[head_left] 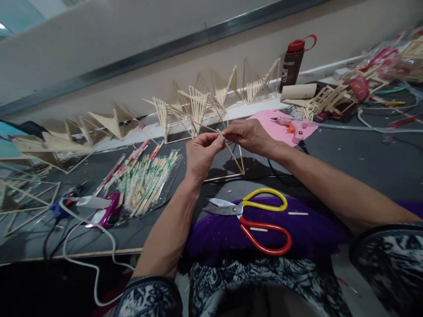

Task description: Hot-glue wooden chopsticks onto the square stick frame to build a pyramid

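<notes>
Both hands meet at the upper joint of a wooden stick frame (235,158) that stands on the dark table. My left hand (202,152) pinches that joint between thumb and forefinger. From the other side my right hand (249,134) is closed at the same spot, its fingertips touching the stick ends. Any small piece between the fingertips is too hidden to make out. Scissors (240,208) with one yellow and one red handle lie spread just in front, on a purple cloth (307,233). Short cut stick bits (298,213) are on the cloth too.
Finished-looking stick models (198,105) line the wall behind. At left lie packed chopsticks (148,180), a magenta device (107,211) and a white cable (68,246). A pink glue gun (294,125) rests on pink paper (264,119); a bottle (292,64) stands behind it.
</notes>
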`<state>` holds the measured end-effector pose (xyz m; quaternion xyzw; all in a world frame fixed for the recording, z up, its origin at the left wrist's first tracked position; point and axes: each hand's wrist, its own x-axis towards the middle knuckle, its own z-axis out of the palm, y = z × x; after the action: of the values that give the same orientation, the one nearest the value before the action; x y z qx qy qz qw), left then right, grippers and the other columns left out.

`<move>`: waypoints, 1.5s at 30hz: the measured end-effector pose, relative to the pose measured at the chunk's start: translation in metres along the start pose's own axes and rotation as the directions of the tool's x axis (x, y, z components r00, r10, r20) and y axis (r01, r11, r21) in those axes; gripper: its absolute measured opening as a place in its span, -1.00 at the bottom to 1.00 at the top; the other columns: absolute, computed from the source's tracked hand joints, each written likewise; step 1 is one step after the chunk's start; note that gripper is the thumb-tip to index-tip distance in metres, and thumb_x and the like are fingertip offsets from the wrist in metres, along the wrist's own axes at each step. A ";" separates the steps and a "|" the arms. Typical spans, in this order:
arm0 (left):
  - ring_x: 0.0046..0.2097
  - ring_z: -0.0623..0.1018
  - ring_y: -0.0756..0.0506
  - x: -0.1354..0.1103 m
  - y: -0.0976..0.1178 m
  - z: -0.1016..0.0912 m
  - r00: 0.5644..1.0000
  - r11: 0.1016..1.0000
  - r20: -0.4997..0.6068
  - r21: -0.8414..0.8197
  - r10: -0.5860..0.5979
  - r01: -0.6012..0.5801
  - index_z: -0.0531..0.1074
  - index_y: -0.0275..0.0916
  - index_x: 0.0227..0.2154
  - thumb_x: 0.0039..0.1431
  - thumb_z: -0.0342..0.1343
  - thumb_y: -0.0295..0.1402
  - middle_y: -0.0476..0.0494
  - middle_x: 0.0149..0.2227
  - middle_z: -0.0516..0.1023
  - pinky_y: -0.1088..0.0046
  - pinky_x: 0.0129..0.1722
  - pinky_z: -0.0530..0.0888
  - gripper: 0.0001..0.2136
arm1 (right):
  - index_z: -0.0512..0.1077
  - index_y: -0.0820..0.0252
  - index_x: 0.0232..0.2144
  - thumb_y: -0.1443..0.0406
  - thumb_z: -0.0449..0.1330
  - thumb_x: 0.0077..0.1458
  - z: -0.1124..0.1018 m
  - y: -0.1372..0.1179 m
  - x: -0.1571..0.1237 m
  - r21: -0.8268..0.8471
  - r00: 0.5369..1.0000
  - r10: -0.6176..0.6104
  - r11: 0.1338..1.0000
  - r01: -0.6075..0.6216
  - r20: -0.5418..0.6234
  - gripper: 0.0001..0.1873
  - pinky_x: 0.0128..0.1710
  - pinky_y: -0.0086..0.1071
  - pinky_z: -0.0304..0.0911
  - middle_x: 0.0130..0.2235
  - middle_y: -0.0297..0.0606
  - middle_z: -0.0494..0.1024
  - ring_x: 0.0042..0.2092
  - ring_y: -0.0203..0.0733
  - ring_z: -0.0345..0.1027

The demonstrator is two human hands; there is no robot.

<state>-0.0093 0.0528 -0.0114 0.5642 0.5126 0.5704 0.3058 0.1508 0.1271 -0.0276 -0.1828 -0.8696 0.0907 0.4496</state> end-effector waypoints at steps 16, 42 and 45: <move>-0.51 0.47 0.05 -0.001 0.000 -0.002 1.000 1.000 0.026 0.021 -0.017 0.017 0.56 -0.29 -0.47 -0.06 0.30 -0.23 -0.06 -0.54 0.55 0.54 -0.45 0.40 -0.80 | 0.56 0.16 -0.28 0.24 0.09 0.28 0.001 0.001 -0.002 -0.031 0.999 0.013 0.999 -0.012 0.031 -0.75 -0.35 -0.48 0.15 -0.36 -0.32 0.55 -0.32 -0.33 0.36; -0.52 0.47 0.03 -0.002 0.001 -0.004 0.998 0.997 0.057 0.074 -0.041 0.036 0.52 -0.28 -0.55 -0.08 0.29 -0.21 -0.07 -0.56 0.54 0.56 -0.51 0.36 -0.78 | 0.56 0.20 -0.30 0.31 0.10 0.25 0.000 -0.003 -0.004 -0.067 0.998 0.036 0.997 -0.033 0.056 -0.78 -0.38 -0.47 0.08 -0.37 -0.30 0.49 -0.37 -0.32 0.31; -0.53 0.46 0.04 -0.002 0.001 -0.004 0.997 0.996 0.070 0.085 -0.026 0.020 0.52 -0.28 -0.55 -0.07 0.29 -0.21 -0.07 -0.56 0.55 0.56 -0.51 0.36 -0.79 | 0.55 0.19 -0.32 0.32 0.09 0.25 -0.001 -0.006 -0.004 -0.089 0.997 0.036 0.996 -0.030 0.067 -0.77 -0.40 -0.47 0.05 -0.39 -0.31 0.47 -0.39 -0.33 0.28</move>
<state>-0.0124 0.0495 -0.0109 0.5904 0.5315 0.5244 0.3065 0.1519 0.1201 -0.0281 -0.2133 -0.8846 0.0661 0.4094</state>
